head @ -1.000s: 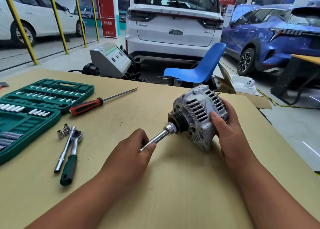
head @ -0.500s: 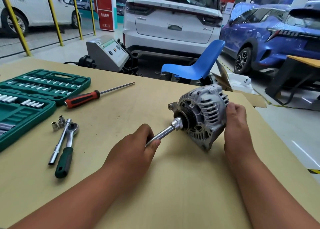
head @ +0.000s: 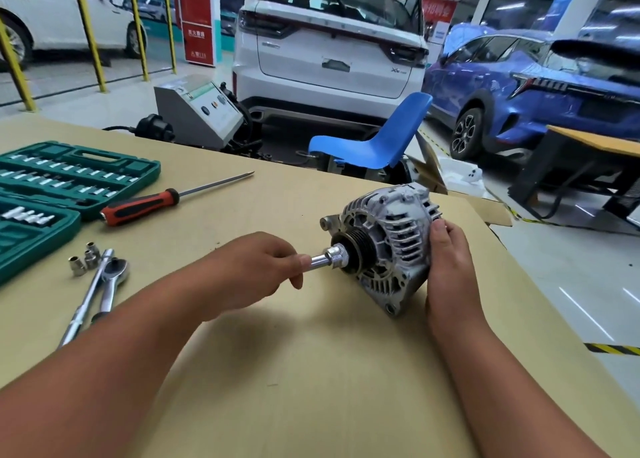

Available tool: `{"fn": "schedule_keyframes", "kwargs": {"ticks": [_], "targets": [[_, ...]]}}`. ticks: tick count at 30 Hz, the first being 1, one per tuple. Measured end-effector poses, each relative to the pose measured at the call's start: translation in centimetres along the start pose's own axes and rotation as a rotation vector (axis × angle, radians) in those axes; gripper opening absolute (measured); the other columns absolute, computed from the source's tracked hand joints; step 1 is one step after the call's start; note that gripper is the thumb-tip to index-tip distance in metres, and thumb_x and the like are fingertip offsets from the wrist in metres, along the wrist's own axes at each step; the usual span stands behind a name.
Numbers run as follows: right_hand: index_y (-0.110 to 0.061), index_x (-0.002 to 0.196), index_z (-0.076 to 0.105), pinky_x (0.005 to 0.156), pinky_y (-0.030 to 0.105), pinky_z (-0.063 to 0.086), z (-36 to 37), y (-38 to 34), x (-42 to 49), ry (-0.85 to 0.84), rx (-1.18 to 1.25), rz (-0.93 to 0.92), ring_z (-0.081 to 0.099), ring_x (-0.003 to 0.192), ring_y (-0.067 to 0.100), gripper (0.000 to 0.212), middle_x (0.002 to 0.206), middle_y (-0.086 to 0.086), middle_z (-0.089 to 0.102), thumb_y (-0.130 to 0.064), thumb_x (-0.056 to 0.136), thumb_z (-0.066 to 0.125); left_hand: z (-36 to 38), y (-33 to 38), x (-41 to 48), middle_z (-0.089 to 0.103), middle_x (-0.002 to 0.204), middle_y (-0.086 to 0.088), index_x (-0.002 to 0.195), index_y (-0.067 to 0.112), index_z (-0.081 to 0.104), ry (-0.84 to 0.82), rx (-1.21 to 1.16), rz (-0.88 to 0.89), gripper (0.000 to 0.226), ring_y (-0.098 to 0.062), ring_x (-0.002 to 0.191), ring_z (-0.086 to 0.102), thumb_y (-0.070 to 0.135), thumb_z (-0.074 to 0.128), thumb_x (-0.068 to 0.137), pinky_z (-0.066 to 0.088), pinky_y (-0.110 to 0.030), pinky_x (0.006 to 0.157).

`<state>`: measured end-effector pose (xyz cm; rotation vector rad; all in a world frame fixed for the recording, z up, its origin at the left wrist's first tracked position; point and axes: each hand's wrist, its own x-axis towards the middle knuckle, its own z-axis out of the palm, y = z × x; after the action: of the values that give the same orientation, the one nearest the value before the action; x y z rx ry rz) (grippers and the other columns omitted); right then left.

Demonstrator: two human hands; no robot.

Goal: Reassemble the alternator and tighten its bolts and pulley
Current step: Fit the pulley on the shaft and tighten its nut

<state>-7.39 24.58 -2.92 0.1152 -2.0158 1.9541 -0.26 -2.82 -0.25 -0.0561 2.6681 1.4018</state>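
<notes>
My left hand (head: 249,270) pinches the socket extension (head: 329,258) seated on the pulley (head: 356,250), right hand (head: 450,263) grips the alternator (head: 388,246) propped on the bench (head: 311,371) (pulley-tightening step, I'd judge), next probably needs the ratchet (head: 110,281) for torque.

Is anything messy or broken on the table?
Nothing looks broken. Only three small sockets lie loose beside the ratchet, outside the green socket case.

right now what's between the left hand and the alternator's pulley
Head view: a chrome socket tool bridges them; the left hand pinches its shaft, its socket sits on the pulley of the alternator.
</notes>
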Motion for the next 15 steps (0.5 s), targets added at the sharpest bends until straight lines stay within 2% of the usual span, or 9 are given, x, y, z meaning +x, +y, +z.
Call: {"fn": "schedule_keyframes", "kwargs": {"ticks": [2,6,11,15], "targets": [[-0.03,0.113,0.066,0.103,0.059,0.053,0.1,0.1,0.0,0.015,0.022,0.005,0.071,0.112,0.022,0.045,0.112,-0.002,0.075,-0.067,0.09,0.057,0.8,-0.7,0.0,0.048,0.051,0.01,0.08,0.03,0.073,0.036,0.003,0.038,0.035,-0.01,0.047,0.039,0.055,0.06,0.101,0.032,-0.03,0.055],[-0.026,0.115,0.066,0.104,0.058,0.053,0.4,0.2,0.1,0.036,0.047,0.016,0.071,0.112,0.023,0.048,0.112,-0.001,0.076,-0.065,0.088,0.058,2.6,-1.6,-0.4,0.056,0.059,0.013,0.081,0.032,0.061,0.164,0.162,0.136,0.03,-0.006,0.048,0.046,0.058,0.064,0.097,0.037,-0.03,0.055],[-0.02,0.113,0.067,0.106,0.061,0.051,0.8,-0.4,-0.1,0.047,0.117,0.034,0.069,0.116,0.029,0.049,0.115,0.006,0.074,-0.06,0.086,0.06,2.9,-1.5,-0.9,0.063,0.067,0.011,0.086,0.033,0.061,0.238,0.116,0.126,0.027,-0.006,0.046,0.051,0.058,0.069,0.092,0.043,-0.031,0.051],[-0.021,0.118,0.066,0.105,0.056,0.053,0.9,-1.1,-0.5,0.031,0.089,0.057,0.072,0.11,0.021,0.043,0.115,0.002,0.075,-0.054,0.092,0.057,2.5,-1.0,-1.4,0.064,0.079,0.025,0.091,0.04,0.058,0.367,0.326,0.17,0.025,-0.002,0.064,0.059,0.062,0.069,0.088,0.037,-0.028,0.049]]}}
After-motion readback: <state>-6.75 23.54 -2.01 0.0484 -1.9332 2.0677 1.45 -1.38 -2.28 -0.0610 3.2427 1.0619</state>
